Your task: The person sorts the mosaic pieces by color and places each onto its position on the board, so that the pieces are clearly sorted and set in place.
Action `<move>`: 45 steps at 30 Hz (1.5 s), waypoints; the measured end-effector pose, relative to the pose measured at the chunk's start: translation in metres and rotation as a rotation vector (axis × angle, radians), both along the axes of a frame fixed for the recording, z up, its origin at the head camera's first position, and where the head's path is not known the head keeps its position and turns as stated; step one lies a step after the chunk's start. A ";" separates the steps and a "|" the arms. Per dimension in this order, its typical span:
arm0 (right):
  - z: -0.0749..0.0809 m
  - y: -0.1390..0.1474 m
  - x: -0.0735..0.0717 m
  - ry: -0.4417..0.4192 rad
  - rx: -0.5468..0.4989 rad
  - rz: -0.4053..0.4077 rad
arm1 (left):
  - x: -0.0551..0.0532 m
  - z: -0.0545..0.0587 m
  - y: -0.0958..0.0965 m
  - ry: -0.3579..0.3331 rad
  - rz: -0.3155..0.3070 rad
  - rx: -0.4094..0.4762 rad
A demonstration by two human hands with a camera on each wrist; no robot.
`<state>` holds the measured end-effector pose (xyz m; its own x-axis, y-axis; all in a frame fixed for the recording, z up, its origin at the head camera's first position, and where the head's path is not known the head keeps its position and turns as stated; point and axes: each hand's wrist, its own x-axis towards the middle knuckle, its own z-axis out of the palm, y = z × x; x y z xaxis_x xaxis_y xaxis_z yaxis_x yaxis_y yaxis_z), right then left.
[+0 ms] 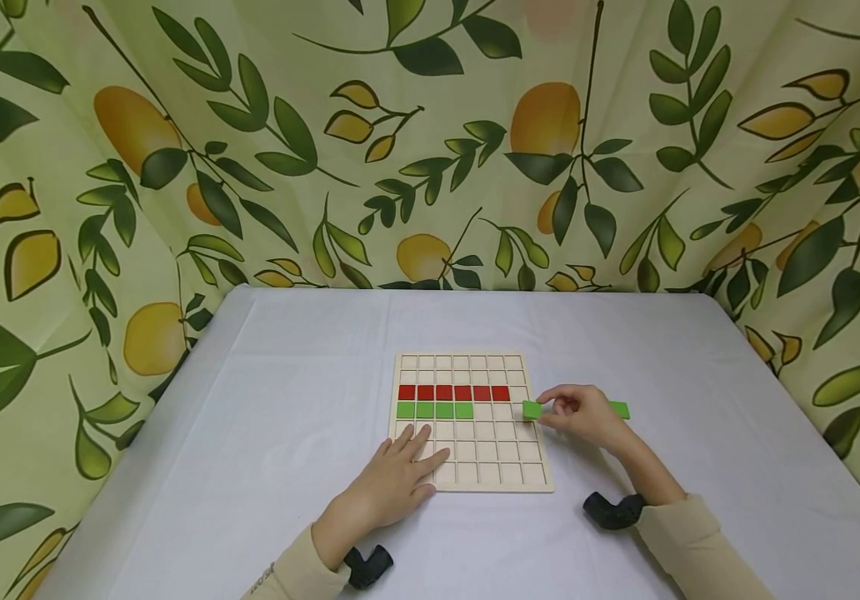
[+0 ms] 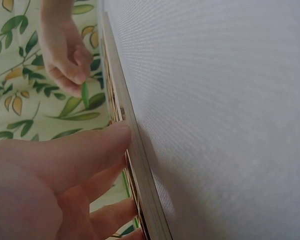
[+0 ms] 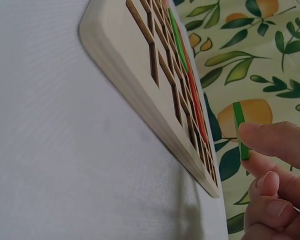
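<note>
A pale wooden grid board (image 1: 490,452) lies on the white table. One of its rows holds several red square tiles (image 1: 463,392), and the row just in front holds several green tiles (image 1: 435,410). My left hand (image 1: 396,482) rests with spread fingers on the board's front left corner; in the left wrist view its thumb (image 2: 102,147) touches the board's edge. Above the board's right edge, my right hand (image 1: 583,414) pinches a green square tile (image 1: 532,409) between thumb and finger. The right wrist view shows this thin tile (image 3: 240,130) edge-on, raised off the board.
Another green piece (image 1: 620,410) lies right of the board, partly hidden behind the right hand. White cloth (image 1: 310,358) covers the table. A curtain (image 1: 430,167) printed with leaves and fruit hangs behind and at both sides. Black wrist devices (image 1: 613,511) sit near both sleeves.
</note>
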<state>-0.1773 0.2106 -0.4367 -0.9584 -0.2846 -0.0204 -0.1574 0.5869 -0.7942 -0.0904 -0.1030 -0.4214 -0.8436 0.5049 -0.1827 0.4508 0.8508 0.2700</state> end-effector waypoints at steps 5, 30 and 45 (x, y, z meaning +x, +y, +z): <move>0.000 -0.002 -0.001 0.009 -0.001 0.008 | 0.000 0.000 0.000 -0.002 0.000 0.003; -0.004 -0.023 -0.005 -0.021 -0.039 0.046 | 0.000 0.001 0.000 -0.009 0.001 0.007; -0.004 -0.032 -0.007 -0.020 -0.050 0.066 | 0.000 0.002 0.000 -0.014 0.001 0.013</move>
